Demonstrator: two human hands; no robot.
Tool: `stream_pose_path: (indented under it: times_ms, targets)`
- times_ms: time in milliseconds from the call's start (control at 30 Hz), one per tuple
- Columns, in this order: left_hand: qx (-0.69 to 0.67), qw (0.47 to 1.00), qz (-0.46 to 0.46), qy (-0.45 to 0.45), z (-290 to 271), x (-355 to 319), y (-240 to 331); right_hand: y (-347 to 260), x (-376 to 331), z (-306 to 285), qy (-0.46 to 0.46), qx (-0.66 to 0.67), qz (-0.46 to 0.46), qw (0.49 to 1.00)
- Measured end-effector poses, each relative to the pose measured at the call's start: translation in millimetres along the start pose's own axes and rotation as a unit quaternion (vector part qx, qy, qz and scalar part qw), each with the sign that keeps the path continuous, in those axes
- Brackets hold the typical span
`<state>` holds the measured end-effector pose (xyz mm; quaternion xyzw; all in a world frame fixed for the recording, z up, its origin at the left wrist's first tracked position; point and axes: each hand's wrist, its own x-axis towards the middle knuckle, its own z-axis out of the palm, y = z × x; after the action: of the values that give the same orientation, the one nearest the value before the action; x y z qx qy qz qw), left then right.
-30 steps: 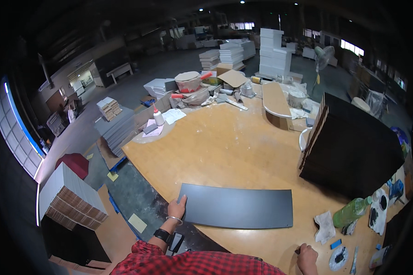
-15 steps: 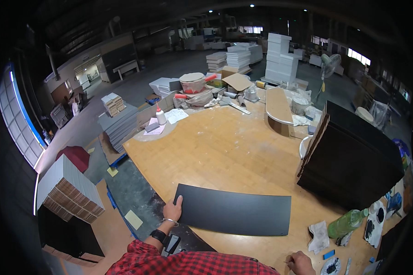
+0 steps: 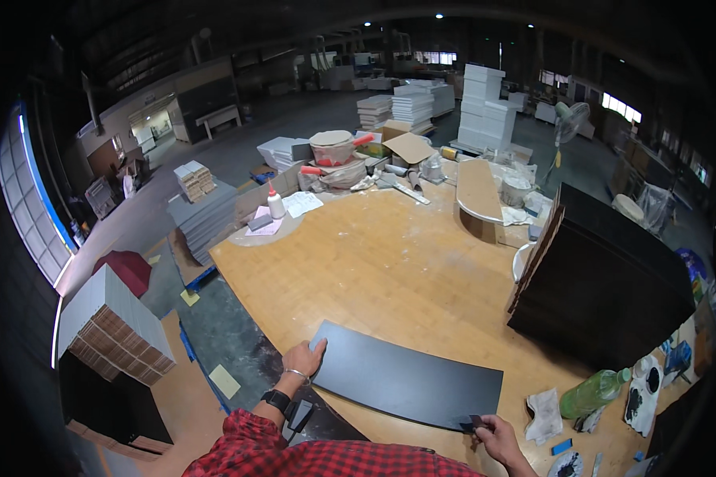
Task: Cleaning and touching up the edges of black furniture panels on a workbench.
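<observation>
A long, flat black panel (image 3: 406,374) lies at the near edge of the wooden table, its right end nearer to me than its left. My left hand (image 3: 302,362) grips the panel's left end, thumb on top and the other fingers mostly hidden. At the near right corner, my right hand (image 3: 497,439) pinches a small, thin dark piece (image 3: 471,424) against the panel; whether it is cloth or sandpaper I cannot make out. To the right of that hand are a small blue block (image 3: 562,447), a crumpled white cloth (image 3: 544,416) and a green bottle (image 3: 595,393), which leans over.
A tall stack of black panels (image 3: 605,278) stands on the right of the wooden table (image 3: 358,270). Along its far side are a white glue bottle (image 3: 275,204), wrapped buckets (image 3: 332,149) and a curved board (image 3: 478,191). Stacked boards (image 3: 119,326) stand at left.
My right hand has come up onto the panel's near right corner, with the dark piece now showing in it. The panel has turned slightly, its right end toward me. The view has shifted a little.
</observation>
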<state>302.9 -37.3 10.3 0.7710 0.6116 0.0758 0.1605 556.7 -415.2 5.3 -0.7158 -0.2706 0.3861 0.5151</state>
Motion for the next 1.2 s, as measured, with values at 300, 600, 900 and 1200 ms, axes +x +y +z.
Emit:
stream_pose_path:
  times_ms: [300, 600, 900, 1200]
  targets:
    - [-0.007, 0.997, -0.006, 0.079, 24.8, 15.7, -2.9, -59.2, 48.0, 25.0, 0.056, -0.304, -0.314, 0.898]
    - [0.029, 0.996, 0.021, 0.080, 15.7, 26.4, 7.9, -54.4, 85.0, 55.9, 0.043, -0.359, -0.310, 0.880]
    - [-0.068, 0.985, 0.027, 0.157, 28.4, 15.4, -9.9, -58.3, 79.9, 56.2, 0.088, -0.350, -0.360, 0.860]
    - [-0.083, 0.987, 0.018, 0.139, 22.3, 14.9, -3.2, -56.2, 60.9, 52.9, 0.076, -0.364, -0.377, 0.848]
